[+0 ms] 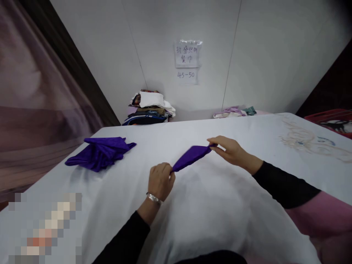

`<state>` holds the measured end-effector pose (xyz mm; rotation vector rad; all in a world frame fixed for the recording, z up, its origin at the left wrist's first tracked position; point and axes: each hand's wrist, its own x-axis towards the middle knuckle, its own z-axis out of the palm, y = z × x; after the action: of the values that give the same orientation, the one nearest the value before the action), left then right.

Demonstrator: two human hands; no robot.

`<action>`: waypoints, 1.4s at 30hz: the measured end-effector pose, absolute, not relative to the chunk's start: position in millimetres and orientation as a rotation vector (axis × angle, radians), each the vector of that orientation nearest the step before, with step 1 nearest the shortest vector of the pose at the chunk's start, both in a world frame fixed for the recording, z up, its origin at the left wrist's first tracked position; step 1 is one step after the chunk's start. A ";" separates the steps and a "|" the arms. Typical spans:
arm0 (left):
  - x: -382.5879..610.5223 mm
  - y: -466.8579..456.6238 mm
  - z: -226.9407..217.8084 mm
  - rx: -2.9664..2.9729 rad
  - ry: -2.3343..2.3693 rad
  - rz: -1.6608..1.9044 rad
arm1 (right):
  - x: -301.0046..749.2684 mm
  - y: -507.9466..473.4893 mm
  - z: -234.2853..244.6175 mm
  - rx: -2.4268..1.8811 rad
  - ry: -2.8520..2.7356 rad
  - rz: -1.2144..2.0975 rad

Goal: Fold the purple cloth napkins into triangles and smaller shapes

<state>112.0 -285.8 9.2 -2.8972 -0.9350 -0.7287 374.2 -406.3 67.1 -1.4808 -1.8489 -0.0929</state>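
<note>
A purple cloth napkin (192, 157) is stretched at a slant between my two hands, gathered into a narrow folded shape. Its lower left end is gripped in the closed fingers of my left hand (160, 180), which has a silver bracelet (154, 198) at the wrist. My right hand (229, 149) pinches the upper right tip between thumb and fingers. To the left, a crumpled heap of purple cloth (101, 154) lies on the white table cover (154, 141), apart from both hands.
Behind the table, a stack of folded clothes (150, 108) stands against the wall, with more cloth (233, 112) farther right. A paper sign (187, 60) hangs on the wall. A red basket (330, 119) is at the right edge. Pinkish curtain (35, 91) hangs at left. The lower left corner is pixelated.
</note>
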 end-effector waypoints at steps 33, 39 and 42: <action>157.4 -351.7 -50.2 -3.463 -0.383 -0.218 | 321.1 -466.6 -25.9 -1.551 -1.958 0.060; 159.1 -354.8 -40.2 -3.391 -0.375 -0.173 | 281.1 -423.7 -14.5 -1.526 -1.876 0.214; 159.0 -354.8 -41.1 -3.422 -0.368 -0.163 | 279.8 -408.2 -36.3 -1.623 -1.906 0.266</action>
<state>159.0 -354.8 -41.1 -3.4223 -0.3679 -0.1633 279.8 -408.2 -36.3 -1.6232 -1.9064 0.2657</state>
